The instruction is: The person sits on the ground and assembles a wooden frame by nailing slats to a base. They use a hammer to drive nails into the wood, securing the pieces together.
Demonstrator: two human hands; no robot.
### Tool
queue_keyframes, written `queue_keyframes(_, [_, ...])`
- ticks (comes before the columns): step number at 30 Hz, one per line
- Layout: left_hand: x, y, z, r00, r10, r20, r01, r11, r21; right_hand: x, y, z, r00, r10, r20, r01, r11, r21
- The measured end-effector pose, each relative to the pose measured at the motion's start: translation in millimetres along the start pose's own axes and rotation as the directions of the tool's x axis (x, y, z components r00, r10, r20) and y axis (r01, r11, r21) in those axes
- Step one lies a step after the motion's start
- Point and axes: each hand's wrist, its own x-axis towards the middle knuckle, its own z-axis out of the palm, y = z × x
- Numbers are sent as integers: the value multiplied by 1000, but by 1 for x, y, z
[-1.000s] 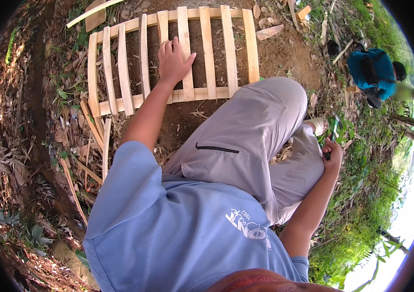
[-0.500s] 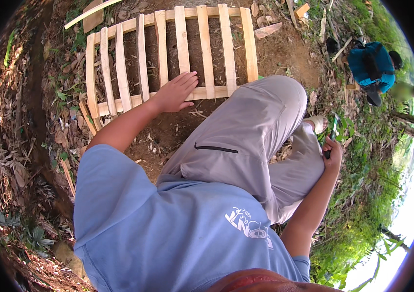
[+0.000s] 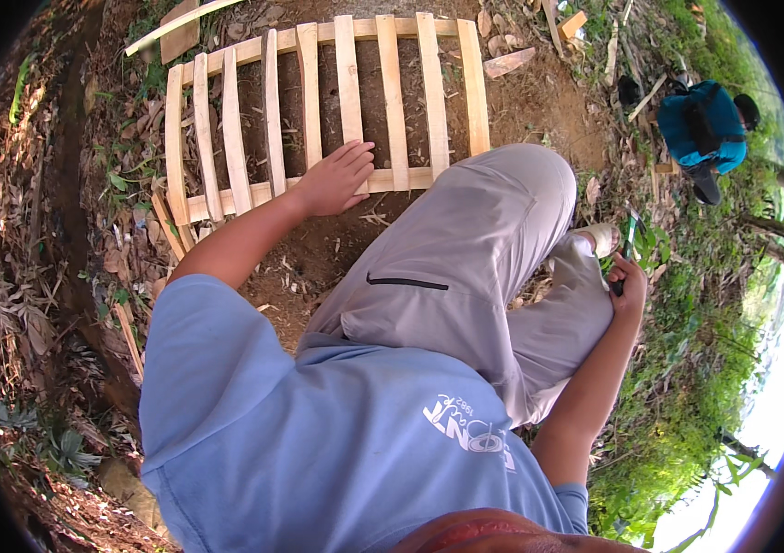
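We see the slatted wooden frame (image 3: pixel 310 101) lying on the bare earth (image 3: pixel 300 267) ahead of us, its nine pale slats set crosswise over two long rails. Our left hand (image 3: pixel 336 178) rests back upward at its near side, over the near rail (image 3: pixel 419 178) and the lower end of the sixth slat (image 3: pixel 348 92) from the left, the fingers extended and close together, gripping nothing that we can see. Our right hand (image 3: pixel 629 281) is well apart from the frame, its fingers curled around the dark handle of a slim tool (image 3: pixel 630 240); we cannot tell what kind of tool it is. Our grey trousers (image 3: pixel 465 249) fill much of the space between the two hands. A pale strip of wood (image 3: pixel 182 25) lies near the frame's far left corner, and a small wooden block (image 3: pixel 572 23) lies off to its far right
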Motion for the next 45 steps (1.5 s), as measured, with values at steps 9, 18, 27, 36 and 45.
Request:
queue_keyframes(9, [-1, -1, -1, 1000, -1, -18, 0, 1000, -20, -1, -3, 16, 1000, -7, -15, 7, 1000, -27])
queue_keyframes(18, [-1, 2, -6, 1000, -3, -30, 3, 1000, -15, -2, -5, 21, 1000, 0, -16, 0, 999, -33])
queue_keyframes(27, [-2, -2, -1, 999, -17, -40, 14, 996, -82, 4, -6, 13, 1000, 3, 11, -3, 1000, -13])
queue_keyframes(36, [-1, -1, -3, 999, -10, -43, 6, 996, -88, 7, -6, 18, 1000, 3, 3, -3, 1000, -17])
queue_keyframes(45, [0, -2, 0, 1000, 6, -29, -6, 1000, -24, 8, -5, 14, 1000, -4, 6, 4, 1000, -10])
